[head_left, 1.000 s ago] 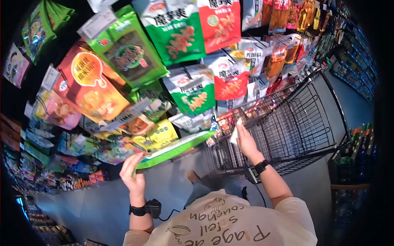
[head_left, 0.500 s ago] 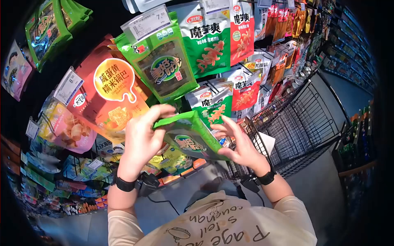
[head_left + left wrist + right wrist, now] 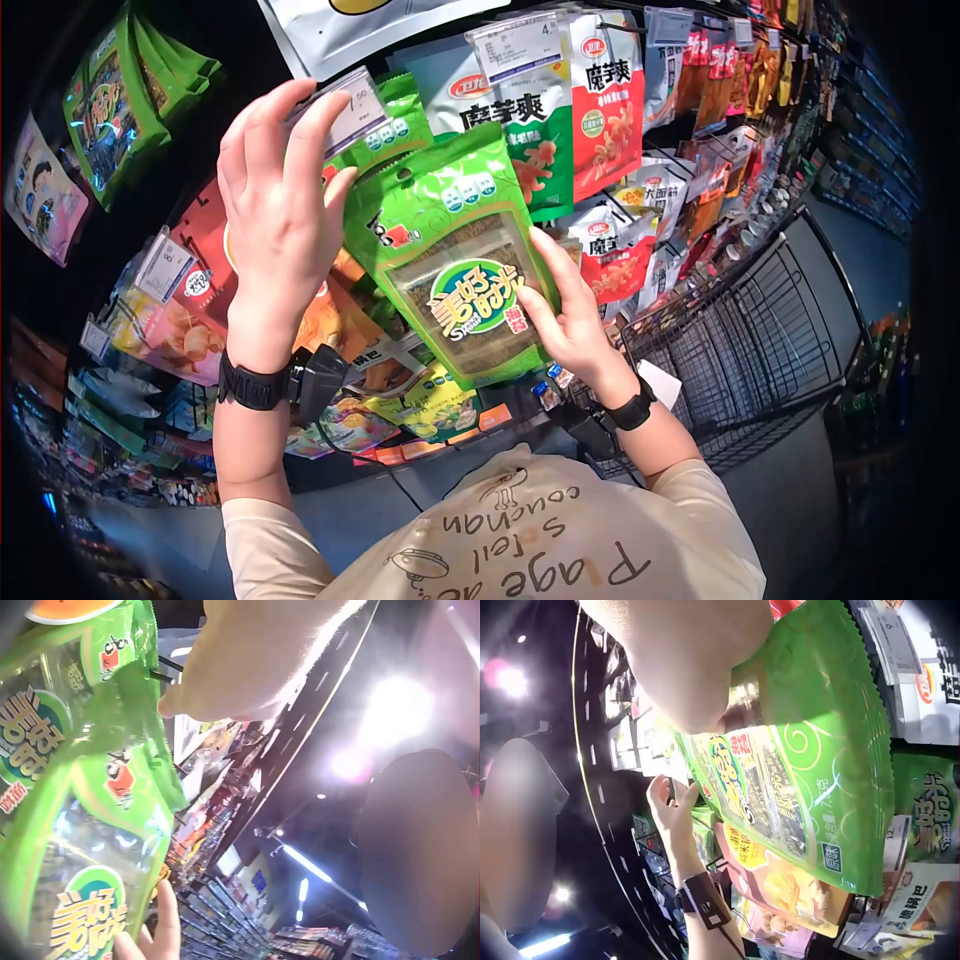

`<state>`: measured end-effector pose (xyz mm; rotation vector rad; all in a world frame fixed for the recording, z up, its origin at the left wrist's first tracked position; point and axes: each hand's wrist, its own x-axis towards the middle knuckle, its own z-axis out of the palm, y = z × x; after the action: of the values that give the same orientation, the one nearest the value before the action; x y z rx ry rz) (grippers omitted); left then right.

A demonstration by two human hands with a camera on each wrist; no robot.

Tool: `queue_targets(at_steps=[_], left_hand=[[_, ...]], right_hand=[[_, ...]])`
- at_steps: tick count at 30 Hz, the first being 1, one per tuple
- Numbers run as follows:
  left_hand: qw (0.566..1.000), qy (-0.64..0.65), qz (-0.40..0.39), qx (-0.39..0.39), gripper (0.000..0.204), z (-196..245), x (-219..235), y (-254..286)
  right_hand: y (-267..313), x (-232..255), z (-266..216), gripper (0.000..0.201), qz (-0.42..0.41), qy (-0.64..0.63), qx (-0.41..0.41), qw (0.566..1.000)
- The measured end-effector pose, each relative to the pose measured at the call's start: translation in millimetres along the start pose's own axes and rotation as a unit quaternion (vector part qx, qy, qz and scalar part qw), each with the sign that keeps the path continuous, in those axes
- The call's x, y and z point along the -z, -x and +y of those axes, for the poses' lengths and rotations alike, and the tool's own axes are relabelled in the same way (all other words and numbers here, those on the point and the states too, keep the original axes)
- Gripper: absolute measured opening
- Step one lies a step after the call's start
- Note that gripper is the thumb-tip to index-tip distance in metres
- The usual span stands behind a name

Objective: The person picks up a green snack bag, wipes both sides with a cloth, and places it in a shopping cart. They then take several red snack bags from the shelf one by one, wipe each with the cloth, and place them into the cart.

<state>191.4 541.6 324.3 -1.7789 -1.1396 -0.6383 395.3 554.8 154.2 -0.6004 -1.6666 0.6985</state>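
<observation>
The right hand (image 3: 575, 315) grips a green seaweed packet (image 3: 465, 290) by its right edge, thumb across its front, with the packet upright and its label facing the head camera. Raised at the price tag (image 3: 345, 110), the left hand (image 3: 275, 210) has its fingers spread at the tag's left side; whether they touch it cannot be told. Behind that tag hangs another green packet (image 3: 395, 115), partly hidden by the held one. In the left wrist view the held packet (image 3: 97, 855) overlaps the hanging one (image 3: 45, 712). The right wrist view shows the held packet (image 3: 810, 750) close up.
An orange snack bag (image 3: 325, 320) hangs behind the left wrist. Green-and-white and red bags (image 3: 605, 120) hang at the upper right. A black wire shopping cart (image 3: 760, 340) stands at the right, holding something white (image 3: 660, 385). Grey floor shows below the shelf.
The left hand has let go of the packet and risen to the price tag. Held by the right hand, the packet has come upright and moved up, its front now turned to the head camera.
</observation>
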Motion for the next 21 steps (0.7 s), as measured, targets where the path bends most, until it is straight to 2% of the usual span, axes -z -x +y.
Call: queue_targets(at_steps=[1,5,8,12,21], left_hand=[[1.000,-0.013,0.005,-0.016,0.055,-3,-3,0],[0.998,-0.013,0.024,-0.049,0.043,-6,1,-4],[0.998,0.058,0.012,-0.021,0.032,-12,6,-6],[0.998,0.062,-0.016,0.008,0.031,-9,9,-6],[0.999,0.046,-0.018,0.005,0.028,-9,10,-5]], right_hand=[[-9,1,4,0.049,-0.004,0.000,0.026,1.000],[-31,3,9,0.045,-0.047,-0.017,0.044,0.998],[-40,0,13,0.045,-0.062,-0.034,0.052,0.996],[-50,-6,10,0.047,-0.065,-0.060,0.045,0.995],[-71,-27,15,0.048,-0.084,-0.081,0.058,0.992]])
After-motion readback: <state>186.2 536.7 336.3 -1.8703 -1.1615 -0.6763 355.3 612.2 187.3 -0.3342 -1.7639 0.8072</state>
